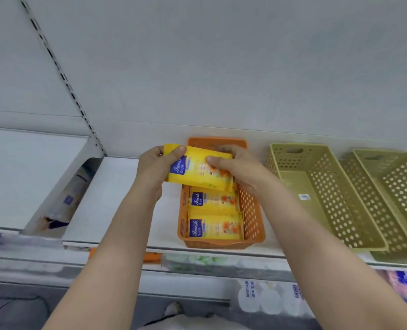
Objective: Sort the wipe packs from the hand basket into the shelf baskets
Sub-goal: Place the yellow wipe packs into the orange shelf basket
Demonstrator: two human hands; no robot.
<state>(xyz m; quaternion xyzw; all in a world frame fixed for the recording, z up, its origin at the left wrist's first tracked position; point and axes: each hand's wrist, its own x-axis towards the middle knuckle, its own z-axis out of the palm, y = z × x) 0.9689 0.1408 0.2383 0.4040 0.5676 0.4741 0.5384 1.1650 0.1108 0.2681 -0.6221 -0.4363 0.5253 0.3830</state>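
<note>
Step in hand: we are judging that we are placing a yellow wipe pack [198, 170] into the orange basket [252, 210] on the shelf [116, 186]; the pack is hanging over the basket's far end, not yet lying flat inside.
Left hand [153, 171]: we are gripping the pack's left end, thumb curled over its top face, fingers wrapped behind it.
Right hand [235, 166]: we are pinching the pack's right end, thumb pressing on the printed face, fingers curled over the far edge.
Where the pack is: it is sitting at 12 o'clock of the basket's two stored packs, tilted, with its left corner overhanging the basket's left rim.
Stored packs: a middle pack [213, 200] and a near pack [215, 228] are lying flat in a row, labels up, filling the near part of the basket.
Other shelf baskets: a tan basket [326, 194] is standing at 3 o'clock of the orange one, holding only a small label; a second tan basket [392, 198] is standing just beyond it, its contents not visible.
Hand basket: we are not seeing it in this view.
Next move calls for: we are thinking the pack wants shifting right and squaring to the basket walls, then lowering into the free far slot, label up like the others, before both hands are letting go.
Risk: the overhanging corner is likely to catch on the rim.
</note>
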